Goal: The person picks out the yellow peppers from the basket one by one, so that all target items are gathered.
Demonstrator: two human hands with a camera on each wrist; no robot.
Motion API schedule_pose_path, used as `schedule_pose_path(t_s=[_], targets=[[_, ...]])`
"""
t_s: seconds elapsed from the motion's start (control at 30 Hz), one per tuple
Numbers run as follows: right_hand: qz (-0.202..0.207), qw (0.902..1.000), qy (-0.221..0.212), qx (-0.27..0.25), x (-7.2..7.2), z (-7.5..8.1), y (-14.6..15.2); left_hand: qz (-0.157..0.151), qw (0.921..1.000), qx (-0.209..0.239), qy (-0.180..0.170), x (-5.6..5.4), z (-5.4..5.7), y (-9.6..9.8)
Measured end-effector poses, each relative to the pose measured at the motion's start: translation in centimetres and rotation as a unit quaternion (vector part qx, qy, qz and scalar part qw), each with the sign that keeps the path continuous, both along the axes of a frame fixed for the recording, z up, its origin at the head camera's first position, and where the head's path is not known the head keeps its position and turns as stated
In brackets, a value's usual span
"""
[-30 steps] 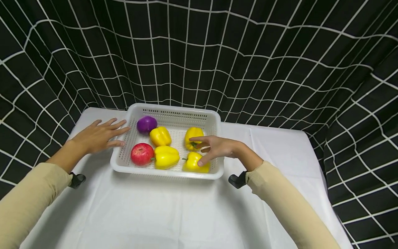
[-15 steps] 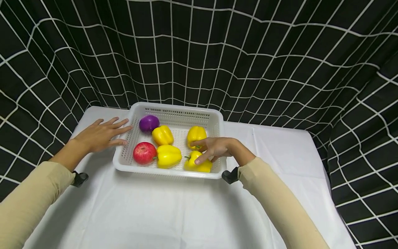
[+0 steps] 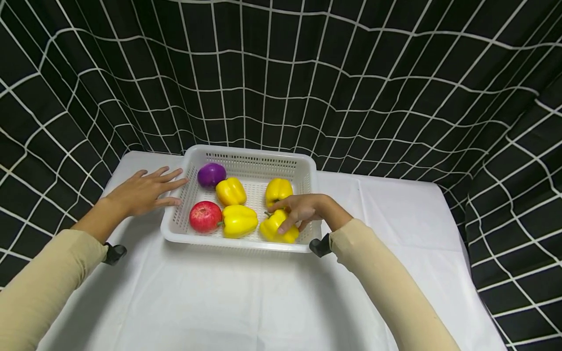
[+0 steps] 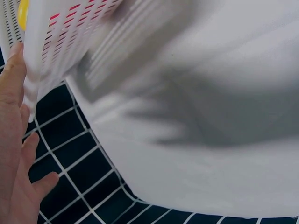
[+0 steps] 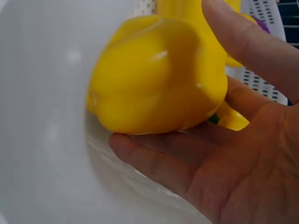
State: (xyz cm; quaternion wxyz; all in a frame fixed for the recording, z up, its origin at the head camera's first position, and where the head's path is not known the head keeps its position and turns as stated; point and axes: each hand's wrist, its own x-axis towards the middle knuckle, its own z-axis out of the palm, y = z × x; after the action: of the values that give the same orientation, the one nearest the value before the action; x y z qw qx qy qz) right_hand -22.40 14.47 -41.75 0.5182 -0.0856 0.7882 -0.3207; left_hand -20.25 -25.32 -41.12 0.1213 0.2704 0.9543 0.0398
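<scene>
In the head view, my right hand (image 3: 303, 207) reaches into the white basket (image 3: 237, 244) and holds the yellow bell pepper (image 3: 273, 230) at the front right. The right wrist view shows the thumb on one side of this bell pepper (image 5: 154, 79) and the fingers along the other; some fingertips are hidden. A second yellow pepper (image 3: 278, 188) lies just behind it. My left hand (image 3: 140, 192) has its fingers spread, with the fingertips at the basket's left rim. In the left wrist view that hand (image 4: 16, 154) is beside the basket wall (image 4: 39, 56).
Inside the basket's left half are a purple round vegetable (image 3: 211, 174), a red apple-like fruit (image 3: 205, 217) and two more yellow peppers, one behind (image 3: 231, 191) and one in front (image 3: 239, 222). A white cloth (image 3: 210, 302) covers the table. Black curtains (image 3: 290, 73) with white grid lines surround it.
My right hand has lowered into the basket and closed about the front-right pepper, which has turned a little, its stem now pointing more backward. The left hand stays at the rim.
</scene>
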Motion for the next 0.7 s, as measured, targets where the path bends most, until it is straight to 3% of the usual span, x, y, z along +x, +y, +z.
schedule_pose_path(t_s=[0.47, 0.7], targets=[[-0.001, 0.9985, 0.045, 0.03, 0.36, -0.34, -0.81, 0.007, 0.9999, 0.009, -0.007, 0.12, -0.16, 0.14], [0.014, 0.9971, 0.069, 0.028, 0.55, 0.43, -0.5, 0.005, 0.9999, 0.008, -0.005, -0.09, -0.26, 0.12]])
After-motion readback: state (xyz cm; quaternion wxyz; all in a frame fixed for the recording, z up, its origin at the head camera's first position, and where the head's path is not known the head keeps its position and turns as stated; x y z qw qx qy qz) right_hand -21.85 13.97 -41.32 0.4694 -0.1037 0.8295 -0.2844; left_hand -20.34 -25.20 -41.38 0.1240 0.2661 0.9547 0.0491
